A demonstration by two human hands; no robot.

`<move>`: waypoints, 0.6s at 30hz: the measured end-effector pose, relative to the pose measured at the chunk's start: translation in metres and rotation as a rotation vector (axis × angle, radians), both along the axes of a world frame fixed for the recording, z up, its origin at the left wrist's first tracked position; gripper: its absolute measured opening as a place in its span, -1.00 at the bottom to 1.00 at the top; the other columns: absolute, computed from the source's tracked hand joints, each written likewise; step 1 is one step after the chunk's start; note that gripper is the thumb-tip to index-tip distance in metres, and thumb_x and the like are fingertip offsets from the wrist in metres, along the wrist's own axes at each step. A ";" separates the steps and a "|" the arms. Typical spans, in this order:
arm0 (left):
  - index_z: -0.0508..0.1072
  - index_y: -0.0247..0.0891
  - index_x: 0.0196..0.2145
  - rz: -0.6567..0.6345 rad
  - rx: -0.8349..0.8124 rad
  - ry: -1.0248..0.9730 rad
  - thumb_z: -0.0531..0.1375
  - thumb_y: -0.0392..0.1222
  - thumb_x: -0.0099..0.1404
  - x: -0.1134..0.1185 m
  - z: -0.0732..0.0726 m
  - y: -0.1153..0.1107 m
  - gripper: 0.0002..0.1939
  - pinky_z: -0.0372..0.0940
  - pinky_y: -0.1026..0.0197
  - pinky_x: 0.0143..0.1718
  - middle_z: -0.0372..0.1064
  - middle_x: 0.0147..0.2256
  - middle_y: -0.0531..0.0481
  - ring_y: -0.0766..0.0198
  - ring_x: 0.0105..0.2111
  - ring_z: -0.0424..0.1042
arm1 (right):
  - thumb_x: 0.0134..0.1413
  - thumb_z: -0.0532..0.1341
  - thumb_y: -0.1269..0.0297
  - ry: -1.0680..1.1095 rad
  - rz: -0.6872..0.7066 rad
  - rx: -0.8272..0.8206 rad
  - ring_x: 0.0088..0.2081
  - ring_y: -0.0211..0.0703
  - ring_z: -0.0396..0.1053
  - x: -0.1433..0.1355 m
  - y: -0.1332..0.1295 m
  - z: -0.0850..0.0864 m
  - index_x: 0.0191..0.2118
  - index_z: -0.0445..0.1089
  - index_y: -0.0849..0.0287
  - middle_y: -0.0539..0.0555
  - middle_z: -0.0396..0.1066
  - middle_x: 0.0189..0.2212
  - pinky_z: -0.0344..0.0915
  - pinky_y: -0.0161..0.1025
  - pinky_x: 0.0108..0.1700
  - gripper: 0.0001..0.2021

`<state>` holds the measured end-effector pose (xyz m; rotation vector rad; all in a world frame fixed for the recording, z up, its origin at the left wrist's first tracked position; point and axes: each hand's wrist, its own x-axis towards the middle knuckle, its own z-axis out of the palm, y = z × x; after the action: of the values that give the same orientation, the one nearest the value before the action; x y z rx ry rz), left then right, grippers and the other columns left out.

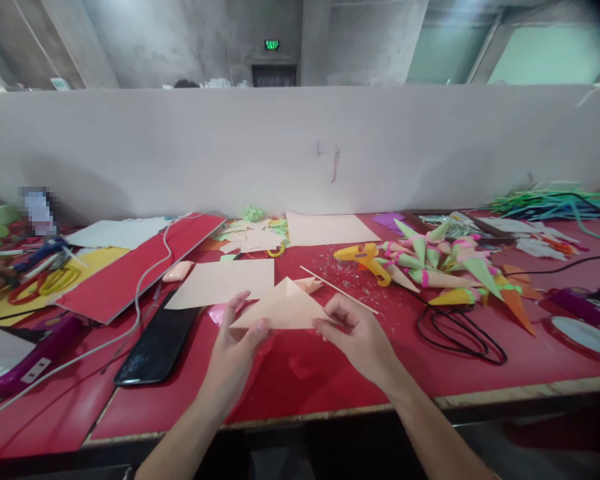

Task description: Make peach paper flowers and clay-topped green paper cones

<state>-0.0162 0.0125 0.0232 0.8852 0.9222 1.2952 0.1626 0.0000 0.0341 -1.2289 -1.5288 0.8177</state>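
Note:
A folded peach paper triangle (286,308) is held up in front of me, its point away from me and its long edge facing me. My left hand (241,333) pinches its left corner, thumb on top. At the right corner my right hand (353,327) grips the paper between thumb and curled fingers. Behind it lies a smaller folded peach piece (310,285), partly hidden, beside a thin stick (337,290). A flat peach sheet (225,283) rests just beyond my left hand.
A black phone (157,340) lies left of my left hand. A yellow glue gun (365,259), its black cord (460,347) and a pile of paper cones (430,263) are on the right. A red board (150,267) and white cable (139,293) lie left.

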 end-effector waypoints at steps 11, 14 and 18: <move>0.43 -0.36 -0.58 0.015 -0.015 0.224 0.24 -0.03 -0.01 0.011 -0.014 0.005 -0.71 0.22 0.36 -0.44 0.33 -0.60 0.04 0.39 -0.54 0.28 | -0.13 0.22 0.28 0.403 0.044 -0.115 -0.49 -0.31 0.34 -0.013 0.002 0.001 -0.20 0.16 0.13 -0.07 0.34 -0.52 0.31 -0.34 -0.41 -0.69; 0.46 -0.36 -0.54 0.010 -0.021 0.219 0.26 -0.03 -0.04 0.016 -0.010 0.004 -0.72 0.25 0.32 -0.37 0.38 -0.58 0.02 0.33 -0.50 0.34 | -0.16 0.24 0.24 0.429 0.089 -0.142 -0.40 -0.23 0.39 -0.018 0.002 0.000 -0.32 0.32 0.20 0.03 0.42 -0.46 0.35 -0.27 -0.31 -0.77; 0.45 -0.34 -0.59 -0.057 0.047 0.366 0.21 -0.05 0.02 0.018 -0.006 0.002 -0.74 0.26 0.29 -0.33 0.40 -0.59 0.03 0.30 -0.49 0.37 | -0.09 0.20 0.21 0.366 0.057 -0.145 -0.42 -0.17 0.41 -0.019 -0.001 0.000 -0.53 0.40 0.22 0.04 0.44 -0.56 0.36 -0.23 -0.28 -0.82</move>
<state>0.0023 0.0149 0.0174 1.2016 1.1444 1.1287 0.1431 -0.0011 0.0341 -1.0701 -1.2281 1.1395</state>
